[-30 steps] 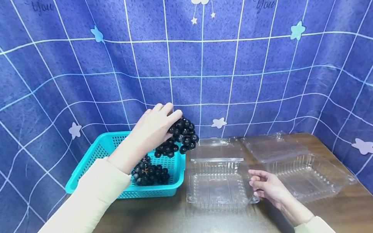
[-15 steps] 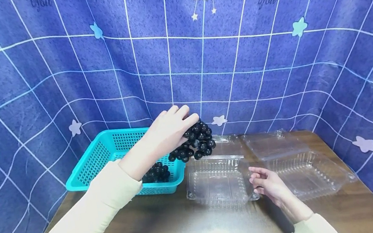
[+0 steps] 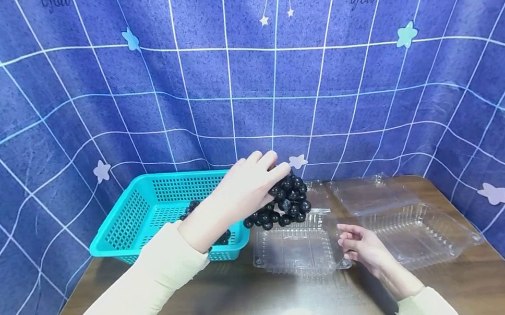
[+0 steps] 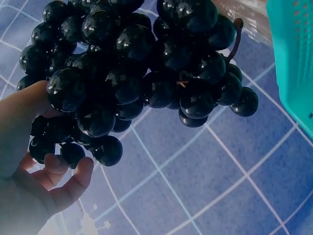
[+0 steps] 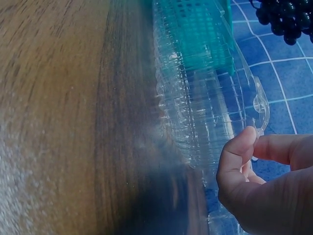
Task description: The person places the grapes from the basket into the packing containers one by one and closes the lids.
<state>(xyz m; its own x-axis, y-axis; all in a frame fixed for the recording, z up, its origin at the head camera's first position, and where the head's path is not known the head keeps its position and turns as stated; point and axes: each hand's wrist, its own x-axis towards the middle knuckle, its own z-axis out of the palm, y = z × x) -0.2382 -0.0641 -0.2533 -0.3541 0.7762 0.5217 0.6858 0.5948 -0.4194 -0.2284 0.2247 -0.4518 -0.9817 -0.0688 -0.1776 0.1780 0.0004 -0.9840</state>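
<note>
My left hand [image 3: 248,184] grips a bunch of black grapes [image 3: 291,197] from above and holds it in the air over the back of a clear plastic clamshell container [image 3: 292,250]. In the left wrist view, thumb and fingers curl round one end of the grapes [image 4: 122,83], and a short stem pokes out at the other. My right hand [image 3: 368,251] pinches the container's right rim between thumb and fingers, as the right wrist view shows at the container's edge [image 5: 259,103]. The container's lid is folded back, partly hidden behind the grapes.
A turquoise basket [image 3: 119,231] stands at the left with more black grapes [image 3: 222,239] in it, partly hidden by my left arm. A second opened clear container [image 3: 413,237] lies at the right. The wooden table [image 3: 233,307] meets a blue patterned curtain [image 3: 244,90] behind.
My left hand has carried the grapes rightward, from the basket's right edge to over the first clear container. My right hand stays at that container's rim.
</note>
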